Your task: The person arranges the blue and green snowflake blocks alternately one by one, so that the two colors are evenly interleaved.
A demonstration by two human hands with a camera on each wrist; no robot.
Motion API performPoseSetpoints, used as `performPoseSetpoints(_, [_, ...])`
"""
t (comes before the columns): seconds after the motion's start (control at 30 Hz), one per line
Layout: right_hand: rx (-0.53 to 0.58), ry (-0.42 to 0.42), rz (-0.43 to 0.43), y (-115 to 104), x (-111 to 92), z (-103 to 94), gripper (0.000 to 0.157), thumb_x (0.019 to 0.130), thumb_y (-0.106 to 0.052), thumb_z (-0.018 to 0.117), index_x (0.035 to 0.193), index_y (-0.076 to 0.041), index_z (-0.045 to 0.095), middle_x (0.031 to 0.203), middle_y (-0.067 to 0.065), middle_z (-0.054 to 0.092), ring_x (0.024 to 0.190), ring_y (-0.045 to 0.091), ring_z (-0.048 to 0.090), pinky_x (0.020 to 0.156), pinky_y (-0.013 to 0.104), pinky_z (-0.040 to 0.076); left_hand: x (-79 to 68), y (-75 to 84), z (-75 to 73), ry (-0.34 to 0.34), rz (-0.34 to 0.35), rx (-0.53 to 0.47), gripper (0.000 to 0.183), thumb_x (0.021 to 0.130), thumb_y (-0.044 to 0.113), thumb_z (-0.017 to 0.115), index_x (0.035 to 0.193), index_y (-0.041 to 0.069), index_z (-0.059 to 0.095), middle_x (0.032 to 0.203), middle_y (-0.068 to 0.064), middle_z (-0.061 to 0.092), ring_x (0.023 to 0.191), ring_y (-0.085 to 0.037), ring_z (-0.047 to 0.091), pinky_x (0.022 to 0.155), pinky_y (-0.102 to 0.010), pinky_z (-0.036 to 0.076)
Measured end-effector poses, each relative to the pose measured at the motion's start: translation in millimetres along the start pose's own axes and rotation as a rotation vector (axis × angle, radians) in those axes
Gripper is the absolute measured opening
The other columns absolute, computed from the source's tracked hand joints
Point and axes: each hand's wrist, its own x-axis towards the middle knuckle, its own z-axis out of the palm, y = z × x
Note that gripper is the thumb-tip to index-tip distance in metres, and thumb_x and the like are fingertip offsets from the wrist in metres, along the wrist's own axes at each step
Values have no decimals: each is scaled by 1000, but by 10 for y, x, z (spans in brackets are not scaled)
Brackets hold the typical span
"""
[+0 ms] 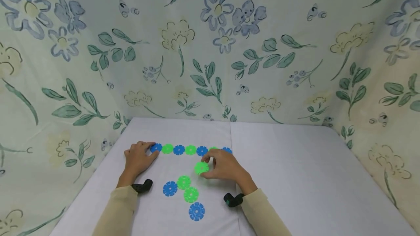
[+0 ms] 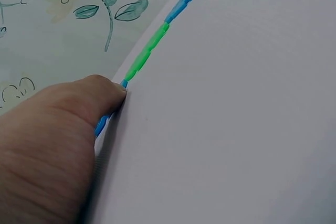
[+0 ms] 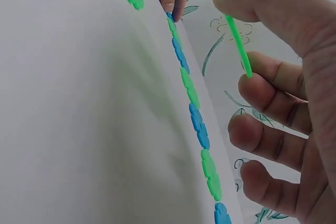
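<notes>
Green disc (image 1: 201, 168) pinched by right hand (image 1: 225, 165), left hand (image 1: 137, 160) gripping blue disc (image 1: 157, 148)

Head view soft, evenly lit, green discs (image 1: 191, 150) near clipping, wrist views dimmer and greyer, narrow dark shadow beside left hand (image 2: 52, 140), broad soft-edged shadows on table (image 3: 63, 145) in right wrist view.

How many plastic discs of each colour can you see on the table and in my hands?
Blue discs: 6
Green discs: 6, counting the one your right hand holds
Total: 12
</notes>
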Motion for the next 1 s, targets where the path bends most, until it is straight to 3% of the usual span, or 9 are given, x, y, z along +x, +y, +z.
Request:
performPoseSetpoints(0.57, [-47, 229, -13, 87, -37, -225, 42, 72, -43, 87, 106, -28, 71, 96, -16, 66, 63, 4, 55, 56, 22, 46, 6, -15, 12, -5, 3, 1, 52, 92, 48, 67, 135, 19, 63, 128, -18, 60, 116, -39, 51, 90, -59, 29])
performPoseSetpoints(1.0, [-106, 488, 8, 318, -141, -389, 43, 69, -38, 91, 104, -23, 71, 92, -8, 68, 59, 1, 52, 52, 20, 44, -1, 2, -4, 9, 13, 3, 51, 92, 46, 67, 134, 18, 64, 128, -19, 60, 116, -41, 50, 90, -61, 29])
